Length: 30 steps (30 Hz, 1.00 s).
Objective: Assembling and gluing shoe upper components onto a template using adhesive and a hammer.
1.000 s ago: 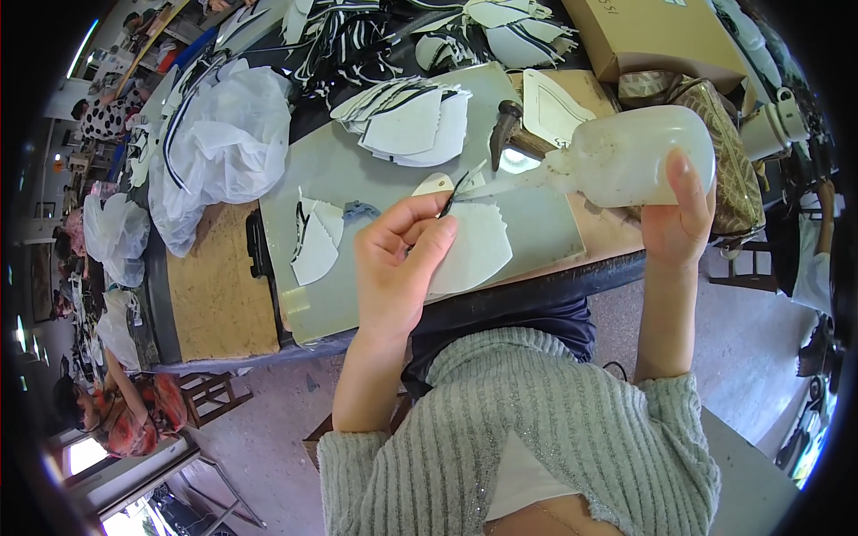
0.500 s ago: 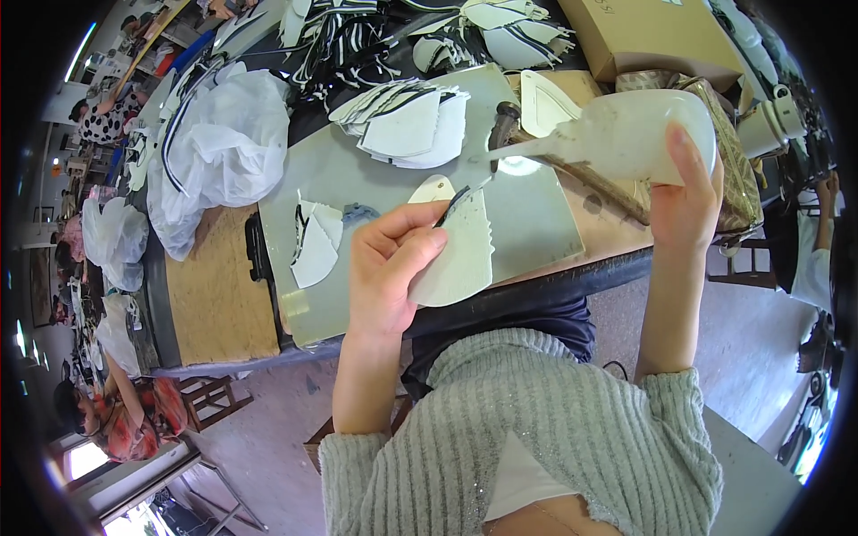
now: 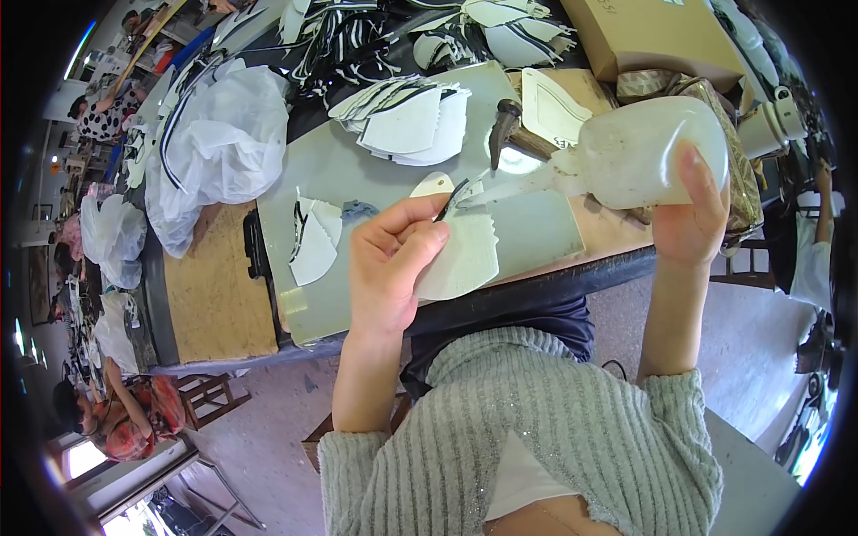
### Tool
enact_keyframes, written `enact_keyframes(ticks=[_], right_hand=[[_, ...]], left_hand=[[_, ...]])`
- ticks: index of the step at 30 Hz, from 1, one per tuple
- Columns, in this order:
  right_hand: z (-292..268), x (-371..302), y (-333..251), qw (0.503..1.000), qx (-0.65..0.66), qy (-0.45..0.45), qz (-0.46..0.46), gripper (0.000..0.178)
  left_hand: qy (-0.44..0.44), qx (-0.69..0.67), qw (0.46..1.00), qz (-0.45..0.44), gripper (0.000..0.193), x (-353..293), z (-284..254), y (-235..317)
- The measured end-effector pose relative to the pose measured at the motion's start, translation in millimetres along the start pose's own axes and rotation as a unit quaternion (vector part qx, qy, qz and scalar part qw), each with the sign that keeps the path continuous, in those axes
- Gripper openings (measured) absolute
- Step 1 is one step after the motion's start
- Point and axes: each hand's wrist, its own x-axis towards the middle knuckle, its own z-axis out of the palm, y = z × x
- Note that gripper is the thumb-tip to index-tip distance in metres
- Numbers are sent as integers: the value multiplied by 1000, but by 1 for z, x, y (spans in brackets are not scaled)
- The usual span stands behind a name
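Between thumb and fingers, my left hand (image 3: 389, 259) pinches a pale cut piece (image 3: 465, 255) with a scalloped right edge and a dark strip (image 3: 453, 198) along its top. My right hand (image 3: 693, 210) is wrapped round a translucent white squeeze bottle (image 3: 652, 152), tilted on its side. The bottle's long nozzle points left, its tip at the top of the pale piece close to the dark strip; whether it touches I cannot tell. Beneath lies a grey-green board (image 3: 536, 223). On it rest a stack of white cut pieces (image 3: 411, 121) and a smaller group (image 3: 315, 241) at left.
A hammer (image 3: 505, 125) and a white pattern piece (image 3: 547, 107) lie behind the bottle. A cardboard box (image 3: 657, 40) stands at the back right, a crumpled plastic bag (image 3: 219, 138) at the left. Black-and-white strips (image 3: 344, 45) pile up at the back. Other people sit farther off.
The bottle has turned and moved slightly down, bringing its nozzle left onto or over the pale piece. My left hand has hardly moved; the piece has shifted a little.
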Motion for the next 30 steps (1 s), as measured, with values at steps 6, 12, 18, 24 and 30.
enact_keyframes(ticks=[6,12,18,24,30], right_hand=[[10,12,5,991,-47,123,-7,42],[17,1,1,996,-46,74,6,41],[3,7,1,996,-16,91,15,40],[20,5,-2,998,-39,42,11,36],[15,7,-1,996,-40,79,10,38]], left_hand=[[-14,9,1000,-5,32,2,2,2],[-10,-16,1000,-6,32,1,3,1],[-17,-9,1000,2,31,3,3,1],[-32,16,999,27,31,4,-1,1],[-32,55,997,39,31,1,0,0]])
